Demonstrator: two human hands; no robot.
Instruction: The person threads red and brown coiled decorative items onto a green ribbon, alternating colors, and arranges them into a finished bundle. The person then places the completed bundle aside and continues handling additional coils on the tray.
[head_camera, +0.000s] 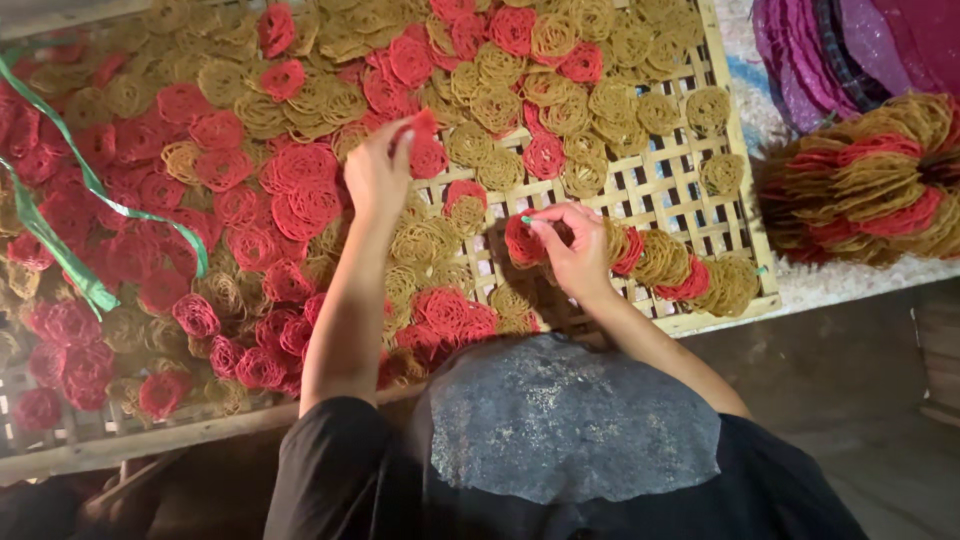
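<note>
left hand (378, 172) pinches a red disc (425, 150) above the bamboo tray (670, 185); right hand (572, 250) clamps a gathered stack (665, 265); many discs are still loose.

The lacy round crackers (300, 170) are red and yellow-brown. The woven tray (690, 190) is pale tan. At nine o'clock lies a green ribbon (60, 250).

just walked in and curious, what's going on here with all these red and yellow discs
A person leans over a woven bamboo drying tray covered in round, lacy red and yellow noodle-like discs. The left hand lifts one red disc off the tray. The right hand holds a sideways stack of gathered discs. A bigger bundle of stacked discs lies right of the tray.
</note>
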